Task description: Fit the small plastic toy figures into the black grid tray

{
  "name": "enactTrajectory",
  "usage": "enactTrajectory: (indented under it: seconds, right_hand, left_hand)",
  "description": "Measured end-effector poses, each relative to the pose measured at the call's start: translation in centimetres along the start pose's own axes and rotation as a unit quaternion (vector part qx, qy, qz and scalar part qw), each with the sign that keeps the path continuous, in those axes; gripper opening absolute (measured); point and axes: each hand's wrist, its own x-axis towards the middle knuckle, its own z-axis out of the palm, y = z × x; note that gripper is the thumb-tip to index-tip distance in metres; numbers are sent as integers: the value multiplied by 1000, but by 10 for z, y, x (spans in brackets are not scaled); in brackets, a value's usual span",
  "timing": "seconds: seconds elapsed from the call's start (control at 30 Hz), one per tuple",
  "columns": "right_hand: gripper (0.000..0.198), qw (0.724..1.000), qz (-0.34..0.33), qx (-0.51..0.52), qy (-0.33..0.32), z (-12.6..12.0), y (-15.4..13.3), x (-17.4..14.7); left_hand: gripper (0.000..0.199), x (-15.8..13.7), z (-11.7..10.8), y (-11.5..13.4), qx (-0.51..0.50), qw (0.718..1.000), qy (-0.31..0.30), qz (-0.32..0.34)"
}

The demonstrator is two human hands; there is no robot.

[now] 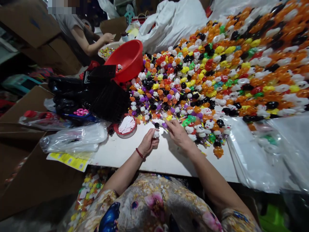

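Observation:
My left hand is closed around a small white plastic figure, which shows between the thumb and fingers above the white tabletop. To its right, my right hand reaches to the near edge of a big heap of small plastic figures. Its fingertips are pinched at a small purple plastic piece, and the thumb is mostly hidden. A black piece lies between the two hands. Close to the right wrist are white figures with faces, and an orange and black one.
Left of the hands stands a red basket of paper slips, with a large red basin behind. Clear plastic bags lie at the left, more bags at the right. A co-worker's arm is at a bowl.

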Motion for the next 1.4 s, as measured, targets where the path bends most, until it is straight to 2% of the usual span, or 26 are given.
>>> enactTrajectory:
  seconds: [0.13,0.43,0.53,0.63,0.7,0.8,0.87,1.0,1.1,1.17,1.23,1.33,1.4]
  right_hand:
    - [42,994,-26,108,6,-4,-12,-26]
    - [32,985,-14,164,-44,-16,-18,-41]
    - [22,978,26,197,-64,-21,-22,-42]
    - [11,967,102,222,-69,-23,-27,-45]
    - [8,956,142,244,-77,-21,-28,-48]
    - [11,943,163,279,-74,-15,-31,-54]
    - [10,944,167,279,-61,-9,-33,-59]
    - [9,954,163,246,-56,-1,-32,-71]
    - [13,975,128,176,-44,-3,-25,-73]
    - [16,993,92,72,-17,-5,-21,-68]
    - [17,997,64,-36,1,-5,-21,-54]
    - [22,990,48,-132,-21,4,-24,-24]
    - [26,984,48,-165,-48,16,-26,-3]
  left_hand:
    - [56,-2,2,0,23,999,25,10]
    - [55,-13,13,-5,166,985,25,31]
    - [53,-13,11,-6,227,972,18,61]
    - [48,-14,11,-4,266,961,11,79]
    - [44,-16,13,-2,280,959,-2,51]
    - [43,-18,18,-7,277,961,-9,-10]
    - [44,-19,22,-16,276,961,6,-10]
    - [43,-19,22,-30,279,959,33,35]
    - [32,-15,18,-16,319,943,35,84]
    - [24,-8,17,4,365,920,54,128]
    - [22,5,20,26,430,879,85,186]
    - [21,38,31,49,507,823,89,243]
    - [24,65,40,56,531,810,81,237]
